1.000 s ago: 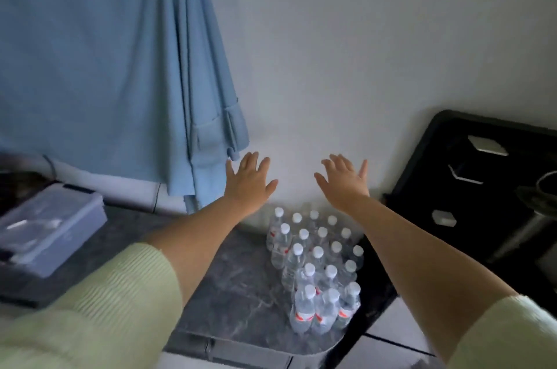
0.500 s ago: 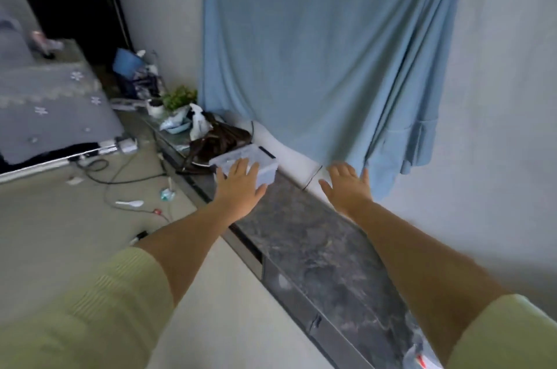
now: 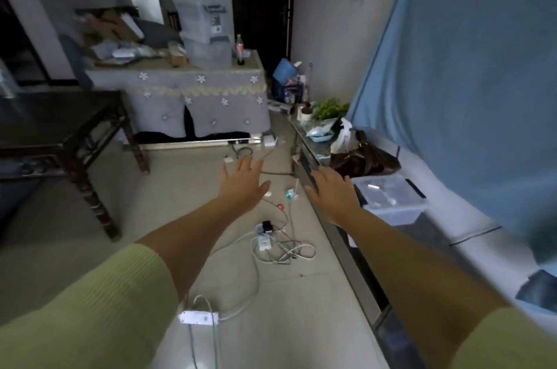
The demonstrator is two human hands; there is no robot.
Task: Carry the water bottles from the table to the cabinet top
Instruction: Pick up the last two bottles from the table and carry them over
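Both my hands are stretched out in front of me, palms down, fingers straight and spread, holding nothing. My left hand (image 3: 245, 180) hovers over the floor (image 3: 150, 218). My right hand (image 3: 333, 192) hovers at the front edge of the long dark cabinet (image 3: 346, 251) that runs along the wall.

No water bottles show anywhere in view, so I cannot say where they are from here. One lone dark bottle (image 3: 240, 50) stands on the covered counter (image 3: 180, 88) far beyond the cabinet's end, but it does not look like water.

On the cabinet, just right of my right hand, sits a clear lidded box (image 3: 391, 198). Past it lie a brown bag (image 3: 361, 159) and a small green plant (image 3: 328, 108). Above the cabinet hangs a blue cloth (image 3: 467, 67). Left of the cabinet, loose white cables (image 3: 280, 248) and a power strip (image 3: 197, 317) trail over the floor, and farther left stands a dark wooden table (image 3: 54, 124).

My guess on handling: full plastic water bottles are heavy for their size, smooth and a little squashy in the middle. I would take each one around the body below the shoulder, or lift a wrapped pack from underneath with both hands. The cables look like a tripping risk while carrying.
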